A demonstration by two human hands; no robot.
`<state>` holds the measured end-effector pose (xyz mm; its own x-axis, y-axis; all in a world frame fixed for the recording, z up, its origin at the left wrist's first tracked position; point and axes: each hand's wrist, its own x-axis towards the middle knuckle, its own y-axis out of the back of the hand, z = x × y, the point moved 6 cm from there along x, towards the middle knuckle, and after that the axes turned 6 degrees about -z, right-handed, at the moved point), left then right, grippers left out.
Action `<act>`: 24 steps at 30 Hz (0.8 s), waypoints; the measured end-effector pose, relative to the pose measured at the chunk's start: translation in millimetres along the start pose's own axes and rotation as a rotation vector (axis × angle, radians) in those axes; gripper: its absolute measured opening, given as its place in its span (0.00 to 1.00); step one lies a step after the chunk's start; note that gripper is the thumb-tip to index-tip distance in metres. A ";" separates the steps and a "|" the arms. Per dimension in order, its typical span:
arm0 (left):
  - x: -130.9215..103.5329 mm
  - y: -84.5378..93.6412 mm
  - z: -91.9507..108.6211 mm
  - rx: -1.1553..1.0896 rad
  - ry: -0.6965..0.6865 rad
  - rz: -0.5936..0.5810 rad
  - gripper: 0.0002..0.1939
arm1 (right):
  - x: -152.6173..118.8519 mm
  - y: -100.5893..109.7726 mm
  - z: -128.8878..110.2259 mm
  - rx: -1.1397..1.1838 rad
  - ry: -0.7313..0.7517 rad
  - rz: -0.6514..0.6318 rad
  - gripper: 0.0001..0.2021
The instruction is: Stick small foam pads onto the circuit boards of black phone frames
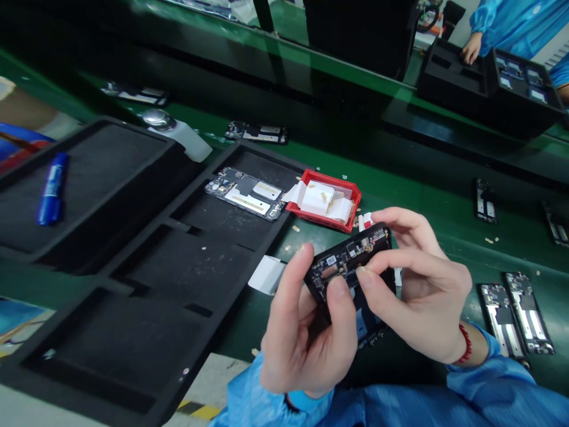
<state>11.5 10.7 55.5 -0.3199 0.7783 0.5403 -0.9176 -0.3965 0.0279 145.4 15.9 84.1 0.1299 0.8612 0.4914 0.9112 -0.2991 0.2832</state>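
Note:
My left hand [311, 338] grips an opened phone [331, 261] by its sides, with its circuit board and small parts facing up. The left thumb presses on the board near the middle. Over the same spot, the thumb and forefinger of my right hand [413, 284] are pinched together; whatever lies between them is too small or hidden to name. Another right finger rests against the phone's upper edge. Just beyond the hands sits a red tray [355, 204] filled with white paper pieces. To its left, another opened phone [244, 194] lies in a black foam tray [178, 267].
A blue marker [53, 188] lies on a black foam block at left. Several opened phones, including one at right [527, 311], lie on the green bench [311, 154]. A white paper piece [267, 274] is near my left hand. Across the bench, a person's hand [472, 48] touches black foam trays.

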 end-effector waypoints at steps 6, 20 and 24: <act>0.7 0.0 0.4 -0.062 0.018 0.002 0.24 | 0.5 -1.1 -0.6 0.015 -0.004 0.020 0.09; 6.3 0.9 2.0 -0.067 -0.015 0.005 0.26 | -6.2 0.6 -3.8 0.045 0.000 0.008 0.08; 6.7 -1.6 1.8 -0.075 0.026 -0.036 0.31 | -7.4 1.9 -2.6 0.094 0.013 0.004 0.09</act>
<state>11.3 15.7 60.6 -0.2912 0.8042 0.5182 -0.9435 -0.3309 -0.0168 145.1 7.9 83.1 0.1287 0.8545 0.5032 0.9435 -0.2618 0.2032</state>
